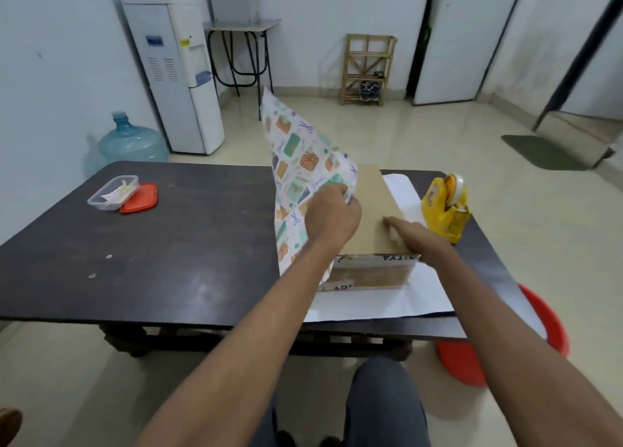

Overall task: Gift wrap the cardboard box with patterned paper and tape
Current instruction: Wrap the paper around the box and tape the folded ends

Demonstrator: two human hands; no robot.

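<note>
early in the wrap: cardboard box (374,210) sits on the surface (168,244), right of centre. left hand (332,215), grip closed on patterned paper (296,156), lifts it over the box; right hand (416,236) presses flat, open. no tape applied; tape dispenser (445,205) untouched at far right.

Both forearms bare to the elbow, no sleeves, watch or rings seen. Left hand (332,215) and right hand (416,232) ungloved. Dark grey trousers (384,406) at 6 o'clock, w/ dark shoes below.
</note>
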